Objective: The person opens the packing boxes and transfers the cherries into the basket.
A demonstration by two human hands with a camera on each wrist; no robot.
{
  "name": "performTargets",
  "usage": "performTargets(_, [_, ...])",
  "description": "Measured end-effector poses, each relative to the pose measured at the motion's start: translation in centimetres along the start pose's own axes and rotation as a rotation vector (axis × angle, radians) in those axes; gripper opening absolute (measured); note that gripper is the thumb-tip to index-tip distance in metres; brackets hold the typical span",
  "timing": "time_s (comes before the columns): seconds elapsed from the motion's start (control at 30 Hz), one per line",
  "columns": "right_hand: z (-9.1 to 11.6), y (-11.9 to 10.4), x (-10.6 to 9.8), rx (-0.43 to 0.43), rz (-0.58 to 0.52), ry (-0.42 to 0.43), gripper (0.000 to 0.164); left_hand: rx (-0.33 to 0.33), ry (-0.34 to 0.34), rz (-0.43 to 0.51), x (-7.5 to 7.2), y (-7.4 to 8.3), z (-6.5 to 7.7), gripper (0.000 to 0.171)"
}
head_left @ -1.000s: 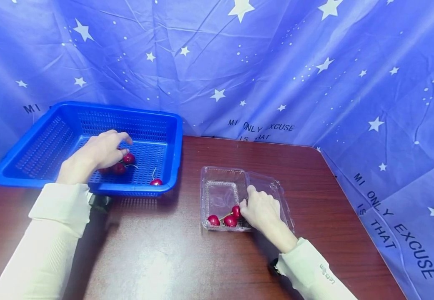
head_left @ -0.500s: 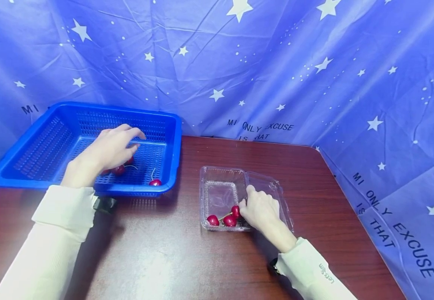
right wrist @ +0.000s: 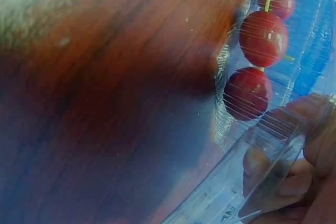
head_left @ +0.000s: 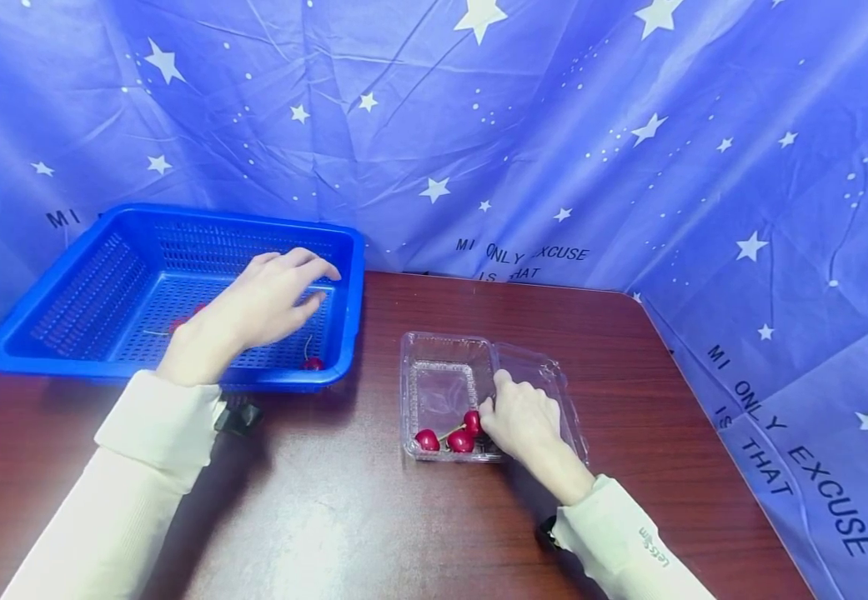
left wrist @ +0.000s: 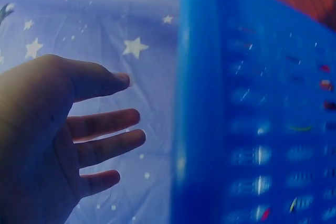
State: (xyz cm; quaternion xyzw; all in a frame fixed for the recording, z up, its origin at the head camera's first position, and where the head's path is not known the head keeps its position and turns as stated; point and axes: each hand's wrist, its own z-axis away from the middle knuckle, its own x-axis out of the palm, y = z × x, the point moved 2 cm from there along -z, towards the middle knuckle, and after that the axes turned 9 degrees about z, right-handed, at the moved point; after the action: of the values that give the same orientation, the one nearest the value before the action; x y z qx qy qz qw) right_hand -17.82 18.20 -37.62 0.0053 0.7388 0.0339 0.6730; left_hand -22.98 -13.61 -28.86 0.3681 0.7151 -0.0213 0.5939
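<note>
My left hand [head_left: 268, 304] hovers over the right part of the blue perforated basket [head_left: 43, 363], its fingers spread and holding nothing, as the left wrist view also shows. One cherry [head_left: 313, 364] with an upright stem lies in the basket's near right corner. Other cherries [head_left: 178, 323] are partly hidden behind my left wrist. On the right, my right hand [head_left: 521, 417] grips the hinge-side wall of a clear plastic box [head_left: 439, 392]. Three cherries [right wrist: 263, 39] sit along the near side of that box, seen through its wall in the right wrist view.
The box's clear lid [head_left: 554, 383] lies folded out to the right, partly under my right hand. Everything stands on a dark red-brown wooden table [head_left: 358, 517]. A blue star-printed cloth [head_left: 403, 133] hangs behind the table and along its right side.
My left hand has moved right across the basket, away from the grouped cherries and toward its right end. My right hand and the plastic box have stayed in place.
</note>
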Motion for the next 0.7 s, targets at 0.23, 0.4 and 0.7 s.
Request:
performTargets(0.23, [0.0, 0.1, 0.1, -0.002, -0.004, 0.010, 0.018, 0.067, -0.015, -0.015, 1.3, 1.5, -0.6, 0.030])
performTargets(0.4, [0.0, 0.0, 0.0, 0.000, -0.005, 0.005, 0.018, 0.124, -0.037, -0.023, 1.9, 2.8, -0.8, 0.030])
performTargets(0.7, [0.0, 0.1, 0.0, 0.002, -0.004, 0.004, 0.019, 0.180, -0.062, -0.004, 2.8, 4.8, -0.9, 0.042])
